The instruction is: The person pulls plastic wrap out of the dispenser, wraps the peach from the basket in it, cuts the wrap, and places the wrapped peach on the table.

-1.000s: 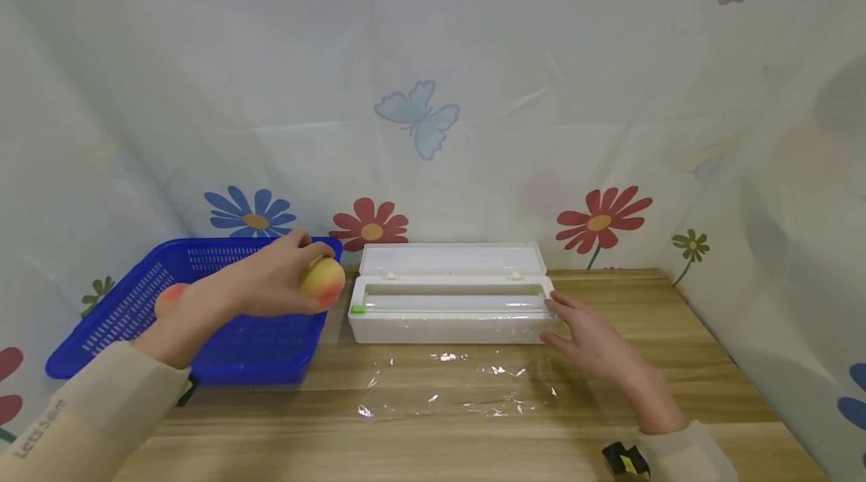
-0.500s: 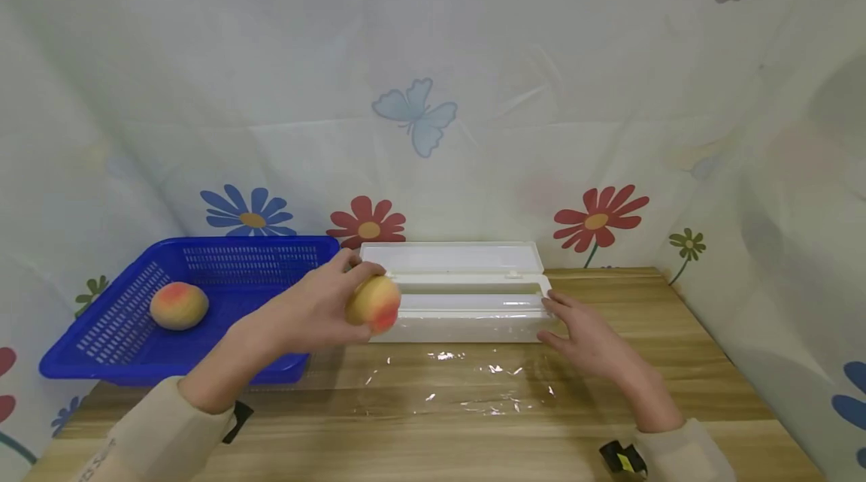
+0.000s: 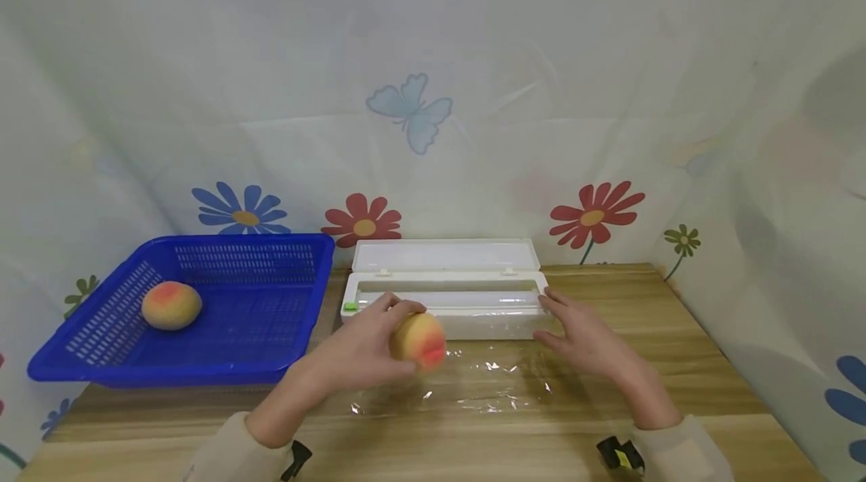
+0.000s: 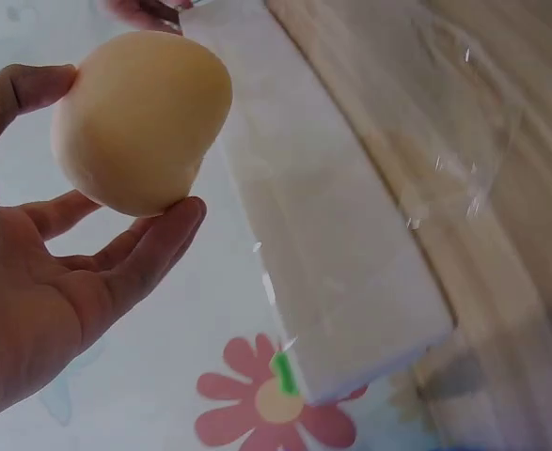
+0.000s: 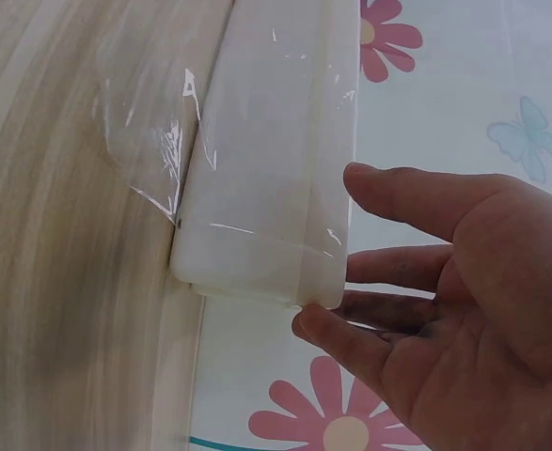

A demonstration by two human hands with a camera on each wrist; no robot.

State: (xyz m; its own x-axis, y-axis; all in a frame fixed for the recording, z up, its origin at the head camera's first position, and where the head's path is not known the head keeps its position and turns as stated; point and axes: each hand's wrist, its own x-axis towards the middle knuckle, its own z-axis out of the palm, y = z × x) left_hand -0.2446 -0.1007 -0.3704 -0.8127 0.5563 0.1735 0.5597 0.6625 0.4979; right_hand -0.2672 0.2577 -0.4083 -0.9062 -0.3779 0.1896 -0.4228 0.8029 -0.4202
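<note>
My left hand (image 3: 361, 350) holds a yellow and red peach (image 3: 421, 341) between thumb and fingertips, above the table in front of the dispenser's left half. In the left wrist view the peach (image 4: 142, 122) hides part of the white cling film dispenser (image 4: 323, 207). With its lid (image 3: 446, 255) raised at the back, the dispenser (image 3: 487, 324) shows the film roll inside. Clear cling film (image 3: 501, 384) comes over its front and lies on the table. At the dispenser's right end, my right hand (image 3: 591, 335) rests its thumb and fingertips, fairly straight, against the corner (image 5: 323, 291).
To the left stands a blue plastic basket (image 3: 237, 373) with another peach (image 3: 172, 306) in it. A green slider (image 3: 350, 307) sits on the dispenser's left end. Flower-printed sheeting (image 3: 473, 166) rises behind and beside the wooden table (image 3: 676, 331).
My left hand has carried the peach out from over the basket, rightward and toward me, to the film in front of the dispenser. My right hand has stayed at the dispenser's end.
</note>
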